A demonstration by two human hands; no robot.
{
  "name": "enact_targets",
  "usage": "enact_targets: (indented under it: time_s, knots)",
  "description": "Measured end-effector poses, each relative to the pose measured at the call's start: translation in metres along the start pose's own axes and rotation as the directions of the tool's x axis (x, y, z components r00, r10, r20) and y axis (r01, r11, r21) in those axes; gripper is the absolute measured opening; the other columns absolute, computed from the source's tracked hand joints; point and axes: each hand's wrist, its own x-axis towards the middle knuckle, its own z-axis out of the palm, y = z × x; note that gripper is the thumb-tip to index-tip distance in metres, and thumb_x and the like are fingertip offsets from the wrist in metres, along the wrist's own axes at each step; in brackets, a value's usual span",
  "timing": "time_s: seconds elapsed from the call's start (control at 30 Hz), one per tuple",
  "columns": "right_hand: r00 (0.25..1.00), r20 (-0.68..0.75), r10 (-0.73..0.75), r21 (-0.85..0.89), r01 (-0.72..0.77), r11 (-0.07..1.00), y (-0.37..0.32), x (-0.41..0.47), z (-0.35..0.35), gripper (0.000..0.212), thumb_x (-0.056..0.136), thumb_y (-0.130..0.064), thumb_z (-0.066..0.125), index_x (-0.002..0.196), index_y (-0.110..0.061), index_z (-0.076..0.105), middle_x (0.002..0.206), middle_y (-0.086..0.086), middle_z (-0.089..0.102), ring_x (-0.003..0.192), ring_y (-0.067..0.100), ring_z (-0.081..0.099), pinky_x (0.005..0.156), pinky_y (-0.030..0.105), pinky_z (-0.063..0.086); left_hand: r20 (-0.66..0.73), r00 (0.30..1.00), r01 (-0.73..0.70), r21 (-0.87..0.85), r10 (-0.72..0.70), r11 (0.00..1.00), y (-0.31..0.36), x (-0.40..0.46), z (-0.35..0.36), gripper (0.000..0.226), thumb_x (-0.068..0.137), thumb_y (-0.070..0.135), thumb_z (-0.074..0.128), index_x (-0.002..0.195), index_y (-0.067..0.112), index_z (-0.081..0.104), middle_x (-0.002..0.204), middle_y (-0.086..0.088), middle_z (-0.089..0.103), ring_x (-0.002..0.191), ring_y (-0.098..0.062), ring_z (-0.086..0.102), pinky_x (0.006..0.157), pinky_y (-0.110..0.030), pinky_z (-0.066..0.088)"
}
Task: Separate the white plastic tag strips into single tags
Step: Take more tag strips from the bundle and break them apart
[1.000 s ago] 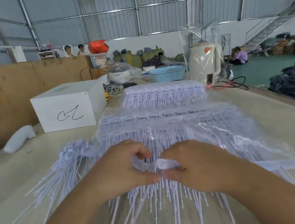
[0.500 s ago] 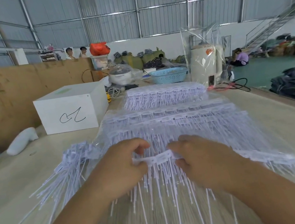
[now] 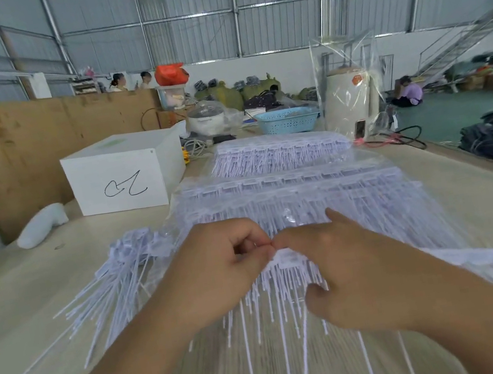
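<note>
Both hands meet over the pale wooden table (image 3: 26, 321): the left hand (image 3: 217, 276) curls tight, pinching the end of a white plastic tag strip (image 3: 290, 259), while the right hand (image 3: 347, 271) pinches it alongside, forefinger sticking out, above the heap of bagged white strips (image 3: 288, 192).

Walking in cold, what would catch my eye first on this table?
Right in front, the left hand and right hand meet fingertip to fingertip, pinching a strip of white tags whose thin tails hang toward the camera. Beyond them lie stacked tag strips in clear plastic, with a loose fan of tags to the left. Further left stands a white box with a black scribble.
</note>
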Motion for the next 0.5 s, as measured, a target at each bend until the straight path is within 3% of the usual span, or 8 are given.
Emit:
enact_targets:
  time_s: [0.03, 0.07, 0.1, 0.13, 0.2, 0.33, 0.43, 0.5]
  knots:
    - [1.0, 0.023, 0.005, 0.072, -0.006, 0.997, 0.003, 0.001, 0.001, 0.04, 0.081, -0.022, 0.054, 0.119, -0.035, 0.049, 0.077, -0.019, 0.051, 0.07, -0.009, 0.049, 0.109, 0.023, 0.03, -0.003, 1.0, -0.003, -0.001, 0.003, 1.0, 0.0, 0.0, 0.0, 0.014, 0.083, 0.019, 0.073, 0.074, 0.03, 0.071, 0.059, 0.015, 0.059, 0.055, 0.001, 0.054, 0.056, -0.014, 0.044]
    - [0.998, 0.056, 0.02, 0.149, -0.028, 0.988, 0.005, 0.002, 0.001, 0.034, 0.083, -0.023, 0.054, 0.115, -0.035, 0.052, 0.073, -0.019, 0.054, 0.063, -0.006, 0.051, 0.085, 0.017, 0.044, -0.007, 1.0, -0.002, -0.007, 0.002, 1.0, 0.0, 0.0, 0.0, 0.014, 0.083, 0.019, 0.073, 0.074, 0.03, 0.071, 0.059, 0.015, 0.059, 0.056, 0.0, 0.055, 0.06, -0.018, 0.047]
    - [0.996, 0.082, 0.027, 0.221, -0.044, 0.974, 0.007, 0.003, 0.001, 0.027, 0.085, -0.024, 0.054, 0.111, -0.033, 0.055, 0.068, -0.02, 0.056, 0.056, -0.004, 0.051, 0.062, 0.015, 0.042, -0.009, 1.0, -0.002, -0.011, 0.002, 1.0, 0.0, 0.0, 0.0, 0.014, 0.083, 0.019, 0.074, 0.074, 0.03, 0.071, 0.06, 0.014, 0.059, 0.057, 0.0, 0.056, 0.064, -0.021, 0.049]
    - [0.997, 0.079, 0.028, 0.277, -0.048, 0.96, 0.01, 0.005, 0.002, 0.019, 0.088, -0.025, 0.054, 0.106, -0.029, 0.058, 0.062, -0.022, 0.055, 0.05, -0.001, 0.049, 0.052, 0.017, 0.036, -0.012, 1.0, -0.005, -0.014, 0.005, 1.0, 0.0, 0.0, 0.001, 0.015, 0.082, 0.018, 0.074, 0.074, 0.031, 0.071, 0.06, 0.014, 0.059, 0.058, 0.0, 0.056, 0.066, -0.021, 0.05]
    - [0.999, 0.025, 0.039, 0.325, -0.045, 0.945, 0.014, 0.008, 0.007, 0.012, 0.091, -0.034, 0.056, 0.096, -0.025, 0.061, 0.054, -0.021, 0.053, 0.045, 0.001, 0.046, 0.05, 0.022, 0.034, -0.027, 0.999, -0.025, -0.023, 0.024, 0.999, 0.002, -0.001, 0.002, 0.018, 0.083, 0.017, 0.074, 0.073, 0.032, 0.071, 0.059, 0.014, 0.058, 0.058, 0.0, 0.056, 0.067, -0.019, 0.051]
    - [0.998, -0.062, 0.012, 0.313, 0.008, 0.95, 0.016, 0.015, 0.018, 0.028, 0.093, -0.046, 0.056, 0.082, -0.02, 0.06, 0.056, -0.009, 0.049, 0.049, 0.005, 0.044, 0.055, 0.031, 0.038, 0.018, 1.0, 0.002, -0.047, -0.001, 0.999, 0.002, -0.001, 0.002, 0.018, 0.084, 0.014, 0.073, 0.076, 0.03, 0.072, 0.062, 0.009, 0.062, 0.059, -0.002, 0.056, 0.063, -0.02, 0.048]
    - [0.992, -0.129, 0.004, 0.377, 0.045, 0.925, 0.021, 0.017, 0.017, 0.033, 0.097, -0.039, 0.055, 0.068, -0.024, 0.051, 0.05, -0.01, 0.043, 0.045, 0.006, 0.039, 0.05, 0.028, 0.032, 0.139, 0.98, 0.188, -0.391, -0.144, 0.901, 0.002, 0.004, -0.005, 0.006, 0.075, 0.024, 0.075, 0.079, 0.02, 0.075, 0.069, -0.005, 0.067, 0.061, -0.015, 0.061, 0.058, -0.025, 0.052]
    - [0.989, -0.147, 0.008, 0.405, 0.053, 0.913, 0.023, 0.017, 0.016, 0.036, 0.097, -0.037, 0.055, 0.063, -0.028, 0.046, 0.049, -0.012, 0.044, 0.045, 0.005, 0.039, 0.05, 0.029, 0.032, 0.221, 0.95, 0.306, -0.521, -0.22, 0.797, 0.002, 0.005, -0.008, 0.025, 0.068, 0.035, 0.07, 0.08, 0.013, 0.075, 0.065, -0.01, 0.064, 0.057, -0.018, 0.061, 0.054, -0.028, 0.052]
